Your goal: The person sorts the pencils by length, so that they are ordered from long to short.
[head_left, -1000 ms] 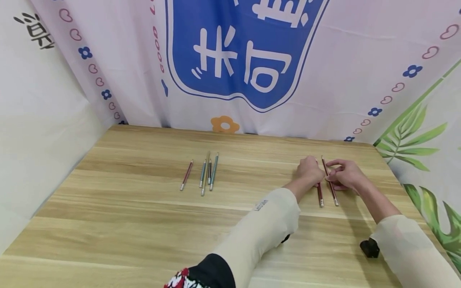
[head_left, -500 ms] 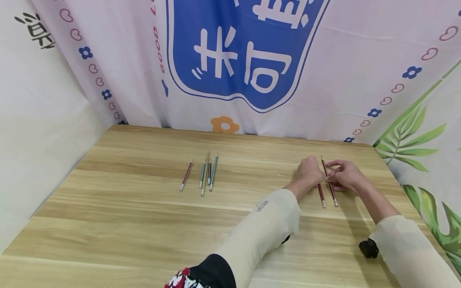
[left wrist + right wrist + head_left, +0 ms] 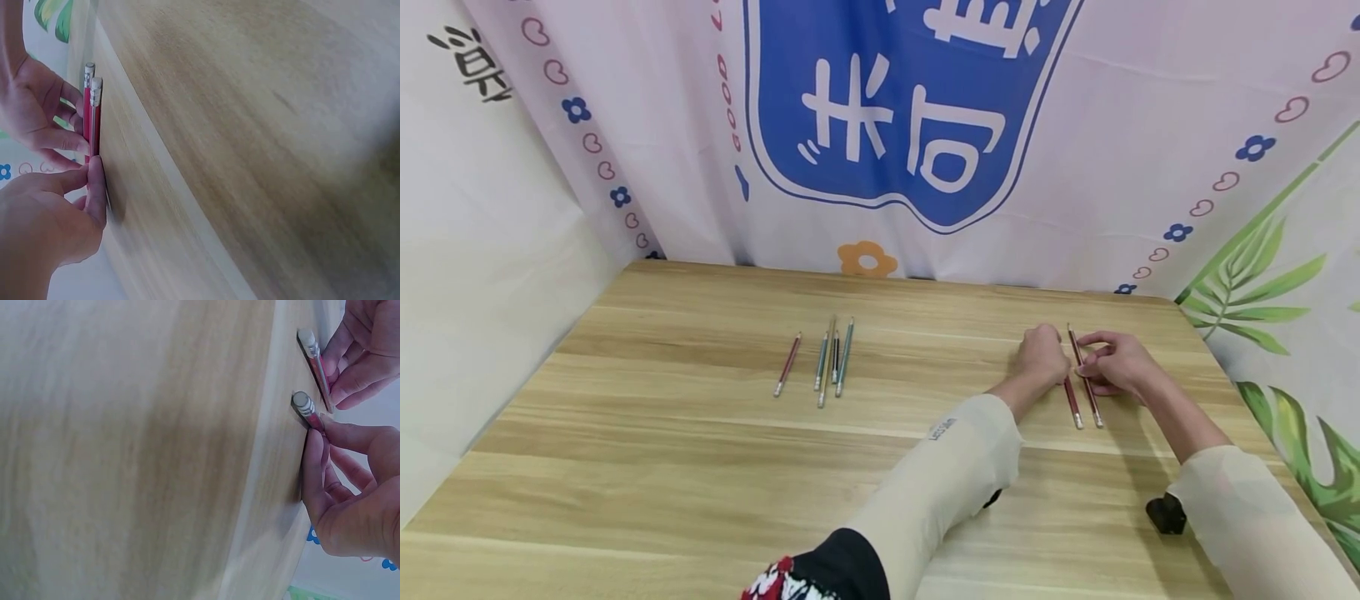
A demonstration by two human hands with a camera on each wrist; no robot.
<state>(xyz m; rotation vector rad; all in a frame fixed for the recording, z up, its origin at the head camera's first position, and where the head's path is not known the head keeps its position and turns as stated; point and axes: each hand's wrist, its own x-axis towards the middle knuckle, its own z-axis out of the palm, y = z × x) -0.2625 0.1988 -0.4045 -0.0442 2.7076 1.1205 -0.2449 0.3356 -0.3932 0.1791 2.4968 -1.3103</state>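
Two red pencils with white erasers lie almost side by side at the right of the table. My left hand (image 3: 1042,358) pinches the left pencil (image 3: 1072,402) between thumb and finger; its far end is partly hidden by the hand. The right pencil (image 3: 1086,379) lies just beside it, pinched by my right hand (image 3: 1118,364) from the right side. In the left wrist view both eraser ends stand close together, the nearer pencil (image 3: 95,119) at my left fingertips. The right wrist view shows a gap between the left pencil (image 3: 317,365) and the right pencil (image 3: 305,407).
Left of the middle of the wooden table (image 3: 715,467) lie several more pencils: a lone red pencil (image 3: 787,364), and a loose group with a teal pencil (image 3: 846,358) and a gold pencil (image 3: 827,367). A printed curtain (image 3: 1112,167) hangs along the table's back edge.
The eraser end of the left pencil has swung a little to the right, closer to the right pencil. The right hand and its pencil stay nearly where they were.
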